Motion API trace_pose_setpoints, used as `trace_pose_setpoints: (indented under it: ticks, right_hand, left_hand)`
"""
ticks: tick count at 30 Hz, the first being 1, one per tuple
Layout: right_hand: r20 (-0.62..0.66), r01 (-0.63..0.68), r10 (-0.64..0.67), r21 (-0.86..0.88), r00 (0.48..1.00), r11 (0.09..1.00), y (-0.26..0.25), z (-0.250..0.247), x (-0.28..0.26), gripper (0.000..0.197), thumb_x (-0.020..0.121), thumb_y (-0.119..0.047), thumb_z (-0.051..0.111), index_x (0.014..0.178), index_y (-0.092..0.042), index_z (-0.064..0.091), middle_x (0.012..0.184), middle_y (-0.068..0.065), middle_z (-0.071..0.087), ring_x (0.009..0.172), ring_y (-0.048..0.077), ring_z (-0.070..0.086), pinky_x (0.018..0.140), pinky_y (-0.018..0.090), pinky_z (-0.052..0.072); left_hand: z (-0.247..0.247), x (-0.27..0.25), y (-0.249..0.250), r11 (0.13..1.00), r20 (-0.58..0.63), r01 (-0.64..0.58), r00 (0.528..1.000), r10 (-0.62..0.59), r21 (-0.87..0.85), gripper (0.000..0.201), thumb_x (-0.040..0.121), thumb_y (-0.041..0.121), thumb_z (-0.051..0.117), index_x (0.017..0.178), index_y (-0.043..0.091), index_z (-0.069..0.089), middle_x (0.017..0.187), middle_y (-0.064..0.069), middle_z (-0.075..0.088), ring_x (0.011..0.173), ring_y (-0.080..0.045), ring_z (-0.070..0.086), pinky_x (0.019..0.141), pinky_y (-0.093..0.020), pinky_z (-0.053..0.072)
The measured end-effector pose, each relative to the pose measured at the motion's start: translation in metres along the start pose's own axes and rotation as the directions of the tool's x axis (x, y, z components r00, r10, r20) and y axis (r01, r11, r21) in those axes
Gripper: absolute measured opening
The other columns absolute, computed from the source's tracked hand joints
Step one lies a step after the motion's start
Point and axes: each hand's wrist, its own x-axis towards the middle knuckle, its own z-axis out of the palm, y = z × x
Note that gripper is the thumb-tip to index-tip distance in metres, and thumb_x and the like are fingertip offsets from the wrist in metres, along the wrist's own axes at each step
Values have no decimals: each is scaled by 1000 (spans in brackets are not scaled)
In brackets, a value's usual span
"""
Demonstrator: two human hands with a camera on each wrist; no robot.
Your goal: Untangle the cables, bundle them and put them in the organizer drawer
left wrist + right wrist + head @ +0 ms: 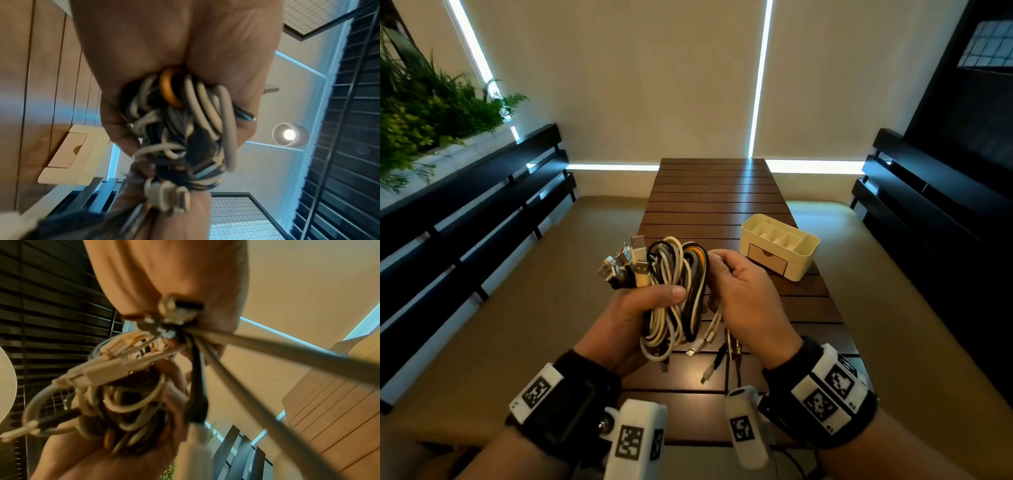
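A coiled bundle of cables, white, grey, black and one orange, is held up above the near part of the wooden table. My left hand grips the bundle's middle, thumb across the front; USB plugs stick out at its upper left. My right hand holds the bundle's right side with curled fingers, and loose cable ends hang below it. In the left wrist view the cables fill the palm. In the right wrist view cable ends run from the fingers. The cream organizer stands at the right; its drawer is closed.
Dark slatted benches run along both sides of the table. Green plants stand at the far left. Beige blinds cover the wall beyond the table's far end.
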Motion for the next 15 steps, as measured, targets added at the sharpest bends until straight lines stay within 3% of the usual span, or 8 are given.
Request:
trace_pose_setpoints:
  ticks: [2, 4, 7, 8, 10, 12, 13, 15]
  right_hand:
    - [-29, -1, 1, 19, 1000, 1000, -2, 3, 0, 28, 105, -34, 44, 111, -21, 68, 91, 1, 74, 81, 15, 70, 71, 35, 59]
    - [-44, 6, -5, 27, 999, 1000, -7, 4, -1, 32, 106, -35, 39, 112, -21, 67, 94, 1, 74, 85, 12, 71, 71, 25, 59]
    - [-29, 8, -6, 56, 1000, 998, -16, 8, -2, 32, 106, -42, 31, 108, -33, 61, 101, 1, 70, 93, 8, 68, 79, 21, 56]
    - [-16, 4, -3, 41, 1000, 999, -18, 10, -3, 30, 105, -44, 28, 104, -38, 57, 103, 4, 68, 97, 11, 66, 84, 22, 55]
    - [1, 15, -15, -16, 1000, 1000, -22, 15, -4, 27, 104, -46, 26, 99, -43, 52, 104, -1, 62, 103, 4, 59, 82, 10, 48]
    - [31, 7, -5, -44, 1000, 999, -26, 19, -5, 35, 98, -54, 24, 122, -44, 48, 115, -18, 56, 109, -9, 54, 88, 5, 39]
    - [42, 7, -5, -53, 999, 999, -26, 19, -5, 53, 93, -59, 23, 137, -39, 44, 126, -17, 53, 117, -8, 50, 98, 11, 37]
    - [66, -21, 25, -57, 998, 998, -25, 20, -2, 77, 85, -67, 22, 150, -28, 35, 144, -8, 47, 134, 4, 42, 111, 26, 35]
  left_hand:
    - [3, 3, -3, 999, -3, 3, 1000, -3, -40, 53, 71, 12, 70, 119, -8, 62, 102, -27, 69, 84, -35, 71, 72, -42, 59]
    - [4, 6, -3, 998, -20, 3, 1000, -4, -57, 55, 73, 9, 69, 123, -11, 58, 102, -29, 68, 81, -35, 71, 68, -41, 59]
    - [5, 11, -4, 998, -46, -19, 999, 16, -62, 47, 80, 6, 60, 124, -12, 56, 94, -25, 70, 72, -29, 72, 59, -34, 58]
    - [5, 13, -4, 998, -58, -30, 998, 27, -59, 47, 81, 6, 59, 125, -11, 56, 95, -25, 70, 74, -29, 72, 60, -34, 58]
    - [6, 16, -6, 997, -84, -54, 995, 49, -61, 46, 81, 6, 60, 125, -8, 57, 103, -28, 69, 84, -33, 72, 66, -38, 58]
    - [5, 18, -8, 996, -87, -63, 995, 57, -63, 48, 80, 5, 61, 126, -10, 55, 106, -30, 67, 87, -34, 71, 69, -39, 58]
    - [5, 18, -8, 997, -84, -60, 995, 55, -56, 48, 80, 5, 62, 125, -12, 55, 104, -29, 67, 87, -33, 71, 69, -38, 58]
    - [3, 18, -10, 998, -67, -52, 997, 50, -41, 45, 80, 5, 61, 121, -12, 56, 98, -26, 69, 84, -30, 72, 67, -35, 58]
